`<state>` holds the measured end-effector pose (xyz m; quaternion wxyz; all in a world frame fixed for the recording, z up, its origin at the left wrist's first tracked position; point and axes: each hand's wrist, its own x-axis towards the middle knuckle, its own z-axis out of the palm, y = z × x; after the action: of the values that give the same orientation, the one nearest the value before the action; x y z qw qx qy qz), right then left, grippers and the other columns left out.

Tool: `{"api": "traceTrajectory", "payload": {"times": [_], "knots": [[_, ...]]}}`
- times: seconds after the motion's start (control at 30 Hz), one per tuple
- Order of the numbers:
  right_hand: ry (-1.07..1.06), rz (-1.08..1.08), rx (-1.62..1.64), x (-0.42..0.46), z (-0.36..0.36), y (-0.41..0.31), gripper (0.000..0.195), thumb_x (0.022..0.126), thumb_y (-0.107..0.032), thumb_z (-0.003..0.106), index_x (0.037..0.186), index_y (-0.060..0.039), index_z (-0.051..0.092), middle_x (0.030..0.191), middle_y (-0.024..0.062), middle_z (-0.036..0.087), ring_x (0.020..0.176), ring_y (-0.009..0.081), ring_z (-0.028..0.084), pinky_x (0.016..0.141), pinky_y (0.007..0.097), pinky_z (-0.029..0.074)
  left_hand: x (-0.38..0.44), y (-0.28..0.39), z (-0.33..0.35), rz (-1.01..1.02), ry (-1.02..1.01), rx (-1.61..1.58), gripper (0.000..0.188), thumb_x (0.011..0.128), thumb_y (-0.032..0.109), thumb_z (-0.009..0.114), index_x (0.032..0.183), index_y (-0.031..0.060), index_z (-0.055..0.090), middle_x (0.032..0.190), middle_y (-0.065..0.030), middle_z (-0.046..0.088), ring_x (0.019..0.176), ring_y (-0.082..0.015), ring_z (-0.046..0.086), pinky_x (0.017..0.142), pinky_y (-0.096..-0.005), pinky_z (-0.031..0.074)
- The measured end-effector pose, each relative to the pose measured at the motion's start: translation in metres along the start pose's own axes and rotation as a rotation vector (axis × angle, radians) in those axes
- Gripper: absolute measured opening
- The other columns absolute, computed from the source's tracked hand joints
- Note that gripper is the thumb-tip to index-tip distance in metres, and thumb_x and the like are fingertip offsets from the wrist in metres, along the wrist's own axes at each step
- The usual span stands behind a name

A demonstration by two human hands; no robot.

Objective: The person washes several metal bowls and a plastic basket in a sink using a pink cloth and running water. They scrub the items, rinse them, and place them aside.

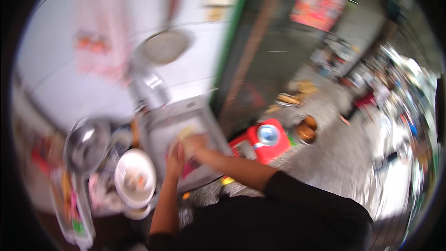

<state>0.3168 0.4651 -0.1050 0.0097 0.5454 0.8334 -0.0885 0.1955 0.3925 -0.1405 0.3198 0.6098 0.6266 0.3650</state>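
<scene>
My left hand (177, 154) and my right hand (195, 145) are close together inside a grey sink (218, 130). Both are closed around a pale yellowish piece (187, 132), too blurred to name, perhaps a cloth or a piece of food. Under my right wrist a bright pink thing (190, 168) shows in the basin. Motion blur hides the single fingers.
Left of the sink are a white oval basin (135, 195) with small pieces in it, a metal bowl (87, 146) and a plastic basket (87, 209) of utensils. To the right, a red scale (275, 146) bears a metal bowl (268, 135). Beyond stands a brown pot (306, 130).
</scene>
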Motion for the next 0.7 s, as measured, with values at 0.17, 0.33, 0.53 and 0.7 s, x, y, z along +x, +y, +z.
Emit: {"api": "traceTrajectory", "payload": {"times": [0.17,0.33,0.53,0.7], "knots": [[0.145,0.844,1.069,0.003,-0.007,0.015,0.023,0.067,-0.018,0.063,0.083,-0.0005,0.068,0.083,0.0176,0.065,0.082,0.0286,0.064,0.069,0.0328,0.052,-0.02,0.067,-0.005,0.219,0.06,-0.024,0.05,0.084,0.025,0.053,0.125,-0.0001,0.044,0.121,-0.0211,0.051,0.114,-0.0323,0.048,0.094,-0.0377,0.038],[-0.164,0.572,1.764,0.004,-0.004,0.013,0.027,0.079,-0.016,0.059,0.103,-0.0044,0.059,0.095,0.0131,0.063,0.087,0.0258,0.062,0.074,0.0335,0.051,-0.005,0.07,0.015,0.092,0.177,0.083,0.044,0.083,0.02,0.053,0.121,-0.0011,0.048,0.105,-0.0195,0.06,0.096,-0.0323,0.059,0.081,-0.0369,0.047],[-0.436,0.37,1.944,-0.041,-0.027,0.098,0.04,0.09,-0.023,0.051,0.123,-0.0052,0.037,0.114,0.0173,0.056,0.099,0.029,0.059,0.089,0.0414,0.047,0.03,-0.031,0.023,-0.378,0.255,-0.586,0.015,0.081,0.005,0.048,0.09,-0.0013,0.059,0.08,-0.0125,0.062,0.072,-0.0224,0.062,0.062,-0.0347,0.05],[-0.303,0.688,1.926,-0.107,-0.011,0.159,0.034,0.085,-0.016,0.054,0.114,-0.0038,0.045,0.102,0.0179,0.059,0.093,0.0306,0.059,0.082,0.0422,0.05,0.045,0.018,0.012,-0.491,0.21,-1.419,0.032,0.081,-0.003,0.047,0.113,-0.0026,0.05,0.102,-0.0155,0.059,0.089,-0.0314,0.06,0.077,-0.0441,0.051]]}}
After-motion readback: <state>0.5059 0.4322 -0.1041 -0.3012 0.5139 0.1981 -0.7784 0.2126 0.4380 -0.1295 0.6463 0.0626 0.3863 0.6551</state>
